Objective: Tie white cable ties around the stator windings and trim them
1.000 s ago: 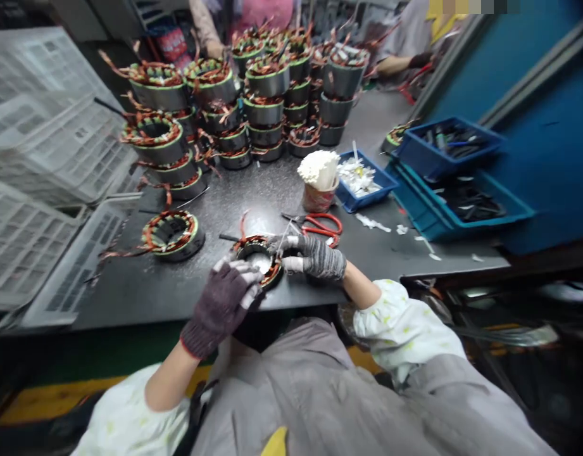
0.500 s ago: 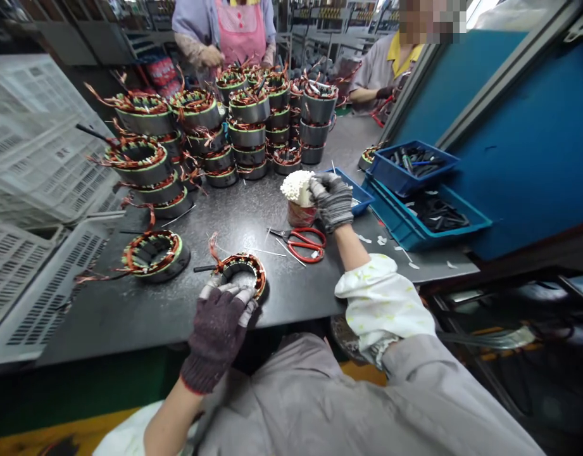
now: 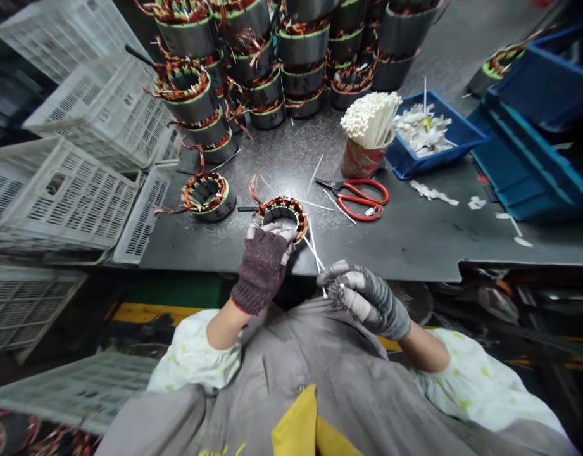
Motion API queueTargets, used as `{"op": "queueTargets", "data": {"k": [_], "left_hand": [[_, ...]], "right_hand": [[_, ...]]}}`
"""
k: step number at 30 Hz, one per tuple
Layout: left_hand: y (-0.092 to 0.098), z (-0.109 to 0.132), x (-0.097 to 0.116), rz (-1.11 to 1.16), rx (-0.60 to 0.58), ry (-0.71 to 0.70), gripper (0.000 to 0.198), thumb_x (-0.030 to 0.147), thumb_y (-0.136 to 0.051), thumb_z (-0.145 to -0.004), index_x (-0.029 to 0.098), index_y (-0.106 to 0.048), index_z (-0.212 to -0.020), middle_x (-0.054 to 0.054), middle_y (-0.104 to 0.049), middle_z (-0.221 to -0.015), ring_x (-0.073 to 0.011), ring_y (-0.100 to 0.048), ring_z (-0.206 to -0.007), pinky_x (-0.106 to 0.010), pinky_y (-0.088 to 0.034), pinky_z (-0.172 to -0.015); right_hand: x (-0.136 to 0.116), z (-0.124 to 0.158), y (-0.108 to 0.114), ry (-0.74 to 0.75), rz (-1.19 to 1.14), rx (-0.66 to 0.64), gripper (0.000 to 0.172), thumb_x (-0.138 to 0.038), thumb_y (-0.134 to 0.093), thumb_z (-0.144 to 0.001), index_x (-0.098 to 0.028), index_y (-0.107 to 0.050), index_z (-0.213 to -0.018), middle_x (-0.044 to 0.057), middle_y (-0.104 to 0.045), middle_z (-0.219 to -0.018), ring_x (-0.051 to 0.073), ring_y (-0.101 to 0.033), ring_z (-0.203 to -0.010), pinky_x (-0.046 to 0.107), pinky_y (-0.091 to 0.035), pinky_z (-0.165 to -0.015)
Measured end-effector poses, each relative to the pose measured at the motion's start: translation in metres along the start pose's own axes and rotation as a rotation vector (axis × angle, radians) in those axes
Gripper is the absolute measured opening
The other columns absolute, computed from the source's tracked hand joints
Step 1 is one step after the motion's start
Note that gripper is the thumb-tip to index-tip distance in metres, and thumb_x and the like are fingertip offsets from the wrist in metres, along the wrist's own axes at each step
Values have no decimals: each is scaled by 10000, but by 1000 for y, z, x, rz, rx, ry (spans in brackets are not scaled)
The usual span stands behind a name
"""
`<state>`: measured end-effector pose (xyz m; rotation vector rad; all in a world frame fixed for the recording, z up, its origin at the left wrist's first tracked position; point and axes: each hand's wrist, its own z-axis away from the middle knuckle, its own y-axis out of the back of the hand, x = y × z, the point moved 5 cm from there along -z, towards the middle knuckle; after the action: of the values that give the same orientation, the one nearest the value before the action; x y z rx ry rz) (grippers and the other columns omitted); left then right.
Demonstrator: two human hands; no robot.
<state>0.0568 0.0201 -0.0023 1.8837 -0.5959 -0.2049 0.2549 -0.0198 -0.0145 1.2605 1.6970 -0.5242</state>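
Left hand rests with fingers spread over the 6 o'clock rim of the stator, which lies flat at the tabletop's near edge. A white stick, its long axis running 5 to 11 o'clock and its tip toward the stator, is pinched in the fingers of the right hand, just back from the cup at 1 o'clock

The left hand is covered by a dark maroon knitted glove with a red edge at the cuff and pale fingers. A grey ribbed knitted glove with lighter tips is worn on the right hand. White sleeves printed with small yellow-green marks are worn, together with a grey garment carrying a yellow piece.
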Motion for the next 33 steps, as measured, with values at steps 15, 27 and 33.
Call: {"op": "queueTargets", "data": {"k": [15,27,33], "left_hand": [[0,-2,2,34,55,13,247,199,-503,-1010,202,-659,-1201,-58,-760,-1117,-251,-659,-1201,-551,-329,-1238],[-1,-1,-1,3,-20,9,267,197,-498,-1012,196,-665,-1219,-83,-752,-1151,-258,-648,-1214,-516,-398,-1175],[-2,-1,3,-17,79,4,277,210,-501,-1019,183,-638,-1259,-89,-752,-1156,-244,-660,-1181,-487,-398,-1186]], "right_hand": [[41,-18,44,-327,20,281,297,-459,-569,-1011,-223,-734,-938,74,-765,-975,171,-717,-762,301,-605,-687],[8,13,-11,-55,67,58,195,-147,-536,-1002,-220,-677,-1115,68,-745,-1160,151,-736,-1041,276,-606,-928],[22,-2,-26,-22,123,69,210,-163,-524,-1015,-200,-691,-1136,89,-733,-1223,149,-717,-1106,282,-584,-999]]}}
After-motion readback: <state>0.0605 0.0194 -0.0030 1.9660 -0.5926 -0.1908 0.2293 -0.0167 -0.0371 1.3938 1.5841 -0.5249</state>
